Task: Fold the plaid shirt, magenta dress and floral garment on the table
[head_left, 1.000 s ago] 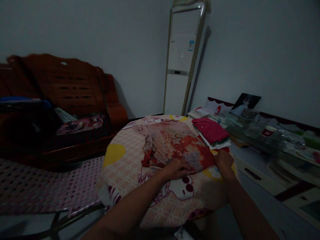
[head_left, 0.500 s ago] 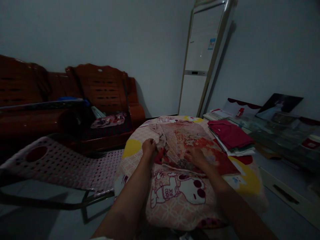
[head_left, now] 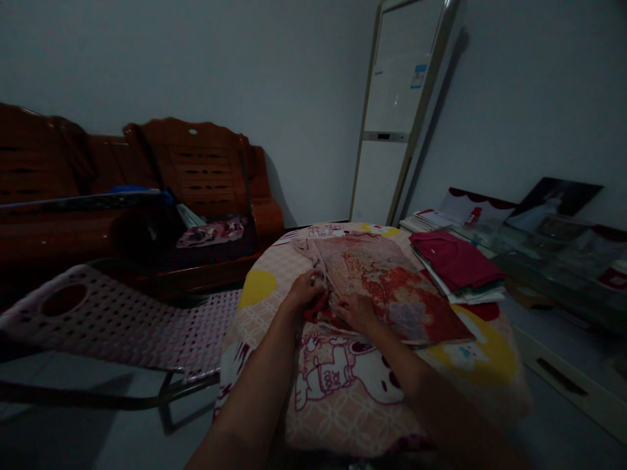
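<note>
A red and pink patterned garment (head_left: 392, 287) lies spread on a table covered by a pink cartoon-print cloth (head_left: 343, 385). My left hand (head_left: 304, 290) pinches the garment's left edge, fingers closed on the fabric. My right hand (head_left: 356, 309) rests just to the right of it on the garment's near left corner, fingers curled onto the cloth. Both hands are close together at the garment's near left side.
A stack of folded clothes with a dark red top (head_left: 455, 264) sits at the table's right. A woven pink lounger (head_left: 122, 320) stands left, a wooden sofa (head_left: 196, 176) behind it. A tall white air conditioner (head_left: 392, 117) stands in the corner; a glass-topped cabinet (head_left: 548, 261) runs along the right.
Both hands moved from the garment's near right edge to its left side. My right hand has come in beside my left, which now grips the left edge.
</note>
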A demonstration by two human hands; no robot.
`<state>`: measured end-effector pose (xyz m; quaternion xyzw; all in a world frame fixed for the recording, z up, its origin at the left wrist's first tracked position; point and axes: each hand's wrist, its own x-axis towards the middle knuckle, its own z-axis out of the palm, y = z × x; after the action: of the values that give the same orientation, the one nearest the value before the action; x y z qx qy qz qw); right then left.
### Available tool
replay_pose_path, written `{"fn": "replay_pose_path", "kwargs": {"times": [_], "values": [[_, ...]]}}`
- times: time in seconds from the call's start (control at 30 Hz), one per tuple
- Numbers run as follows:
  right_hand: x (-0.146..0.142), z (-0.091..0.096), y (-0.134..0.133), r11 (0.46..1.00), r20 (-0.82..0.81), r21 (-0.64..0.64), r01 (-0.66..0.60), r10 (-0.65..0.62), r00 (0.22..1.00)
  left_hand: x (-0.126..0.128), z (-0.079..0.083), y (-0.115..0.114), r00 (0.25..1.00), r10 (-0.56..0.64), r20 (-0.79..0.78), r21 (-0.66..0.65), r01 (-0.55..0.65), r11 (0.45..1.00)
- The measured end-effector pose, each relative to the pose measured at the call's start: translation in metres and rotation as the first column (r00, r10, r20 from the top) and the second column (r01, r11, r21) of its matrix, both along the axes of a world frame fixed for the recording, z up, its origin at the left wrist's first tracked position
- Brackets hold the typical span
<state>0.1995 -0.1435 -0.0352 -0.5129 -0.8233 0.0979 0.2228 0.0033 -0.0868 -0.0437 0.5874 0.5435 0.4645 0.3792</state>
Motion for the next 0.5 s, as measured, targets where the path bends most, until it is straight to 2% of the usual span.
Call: {"fn": "replay_pose_path", "kwargs": {"times": [0.07, 0.2, 0.27, 0.37, 0.43, 0.5], "values": [[-0.004, 0.002, -0.005, 0.998, -0.025, 0.062, -0.017, 0.018, 1.0, 0.003, 0.0, 0.0, 0.998, -0.025, 0.053, 0.029, 0.024, 0.999], [-0.016, -0.003, -0.015, 0.951, -0.013, 0.198, -0.238, 0.245, 0.969, 0.008, 0.003, -0.001, 0.979, 0.007, 0.202, 0.03, -0.014, 0.999], [-0.02, -0.007, -0.017, 0.931, 0.053, 0.213, -0.296, 0.291, 0.955, 0.009, 0.005, -0.002, 0.961, 0.052, 0.273, -0.008, -0.051, 0.999], [-0.023, -0.01, -0.015, 0.949, 0.089, 0.185, -0.256, 0.243, 0.966, 0.007, 0.007, -0.003, 0.942, 0.15, 0.3, -0.071, -0.135, 0.988], [-0.021, -0.01, -0.01, 0.972, -0.013, 0.13, -0.196, 0.199, 0.98, 0.005, 0.006, -0.002, 0.934, 0.203, 0.294, -0.087, -0.185, 0.979], [-0.015, -0.01, -0.005, 0.991, -0.192, 0.038, -0.132, 0.137, 0.972, 0.003, 0.004, 0.0, 0.935, 0.231, 0.271, -0.08, -0.217, 0.973]]}}
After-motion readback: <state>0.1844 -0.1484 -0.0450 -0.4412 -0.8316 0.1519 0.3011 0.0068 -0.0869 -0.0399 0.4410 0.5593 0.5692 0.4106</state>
